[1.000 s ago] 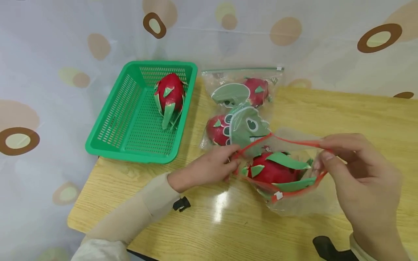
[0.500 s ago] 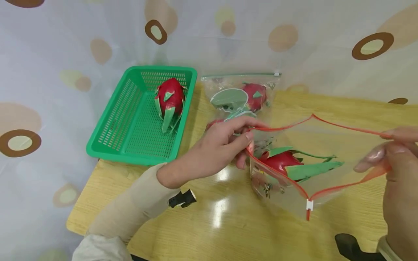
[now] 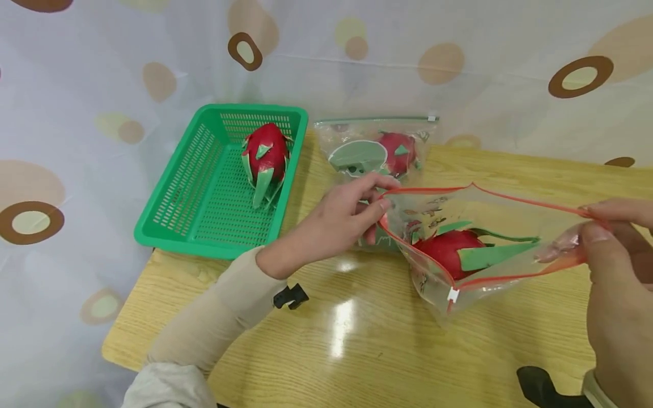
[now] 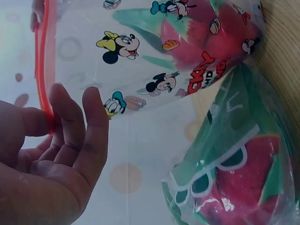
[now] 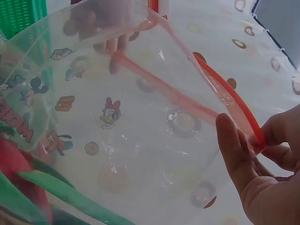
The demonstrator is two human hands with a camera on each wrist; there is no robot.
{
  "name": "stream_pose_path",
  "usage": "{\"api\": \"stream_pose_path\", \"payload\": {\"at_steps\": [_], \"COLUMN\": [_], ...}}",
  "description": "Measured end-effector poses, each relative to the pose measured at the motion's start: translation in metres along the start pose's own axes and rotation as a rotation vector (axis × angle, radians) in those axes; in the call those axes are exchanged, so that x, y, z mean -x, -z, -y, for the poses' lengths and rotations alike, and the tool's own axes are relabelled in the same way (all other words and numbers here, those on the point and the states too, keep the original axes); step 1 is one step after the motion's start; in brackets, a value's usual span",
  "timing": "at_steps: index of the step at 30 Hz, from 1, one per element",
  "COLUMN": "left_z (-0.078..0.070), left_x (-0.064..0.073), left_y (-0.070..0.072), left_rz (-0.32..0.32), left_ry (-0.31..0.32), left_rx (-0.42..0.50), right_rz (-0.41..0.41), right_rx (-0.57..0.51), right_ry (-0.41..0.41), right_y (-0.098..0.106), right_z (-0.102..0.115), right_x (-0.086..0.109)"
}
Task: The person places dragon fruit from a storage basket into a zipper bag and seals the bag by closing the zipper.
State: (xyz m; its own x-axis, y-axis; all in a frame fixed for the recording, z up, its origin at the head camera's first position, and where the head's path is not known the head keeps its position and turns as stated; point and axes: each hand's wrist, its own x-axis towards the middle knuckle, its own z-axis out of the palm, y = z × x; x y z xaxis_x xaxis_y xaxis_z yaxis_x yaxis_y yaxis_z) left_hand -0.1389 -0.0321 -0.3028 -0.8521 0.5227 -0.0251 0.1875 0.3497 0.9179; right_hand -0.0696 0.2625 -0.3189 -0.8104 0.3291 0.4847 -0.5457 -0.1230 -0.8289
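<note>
A clear zip bag with a red-orange rim, a white slider and printed cartoon figures hangs with its mouth spread wide between both hands. Inside it lies a red dragon fruit with long green leaves. My left hand pinches the left end of the rim between thumb and fingers. At the opposite end, my right hand pinches the rim too, some fingers seen through the plastic. Just behind the left hand lies a second clear bag with a green zip, dragon fruits inside, partly hidden.
A green plastic basket stands at the left of the wooden table, with one dragon fruit in it. Behind the table hangs a pale curtain with brown ring and dot patterns.
Both hands have drawn the red-rimmed bag's mouth wider apart and raised it. The right hand moved right, then slightly back left; the slider now hangs at the near side.
</note>
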Motion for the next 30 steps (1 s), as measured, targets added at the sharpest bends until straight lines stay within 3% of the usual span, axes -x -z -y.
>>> {"api": "stream_pose_path", "payload": {"at_steps": [5,9,14,18,25,30], "left_z": [0.008,0.017,0.033,0.043,0.046,0.048], "left_x": [0.004,0.011,0.023,0.031,0.036,0.037], "left_y": [0.008,0.017,0.032,0.039,0.050,0.074], "left_rz": [0.014,0.020,0.009,-0.004,0.010,-0.024], "left_ry": [0.035,0.057,0.095,0.126,0.140,0.175], "left_rx": [0.030,0.012,-0.050,-0.103,-0.172,-0.196], "right_rz": [0.159,0.206,0.300,0.382,0.422,0.417], "right_rx": [-0.115,-0.090,-0.133,-0.072,-0.092,-0.079], "right_ry": [-0.096,-0.166,-0.168,-0.140,-0.167,-0.163], "right_y": [-0.004,-0.010,-0.021,-0.035,-0.048,-0.052], "right_z": [0.001,0.005,0.006,0.007,0.007,0.007], "right_x": [0.004,0.009,0.010,0.012,0.019,0.020]}}
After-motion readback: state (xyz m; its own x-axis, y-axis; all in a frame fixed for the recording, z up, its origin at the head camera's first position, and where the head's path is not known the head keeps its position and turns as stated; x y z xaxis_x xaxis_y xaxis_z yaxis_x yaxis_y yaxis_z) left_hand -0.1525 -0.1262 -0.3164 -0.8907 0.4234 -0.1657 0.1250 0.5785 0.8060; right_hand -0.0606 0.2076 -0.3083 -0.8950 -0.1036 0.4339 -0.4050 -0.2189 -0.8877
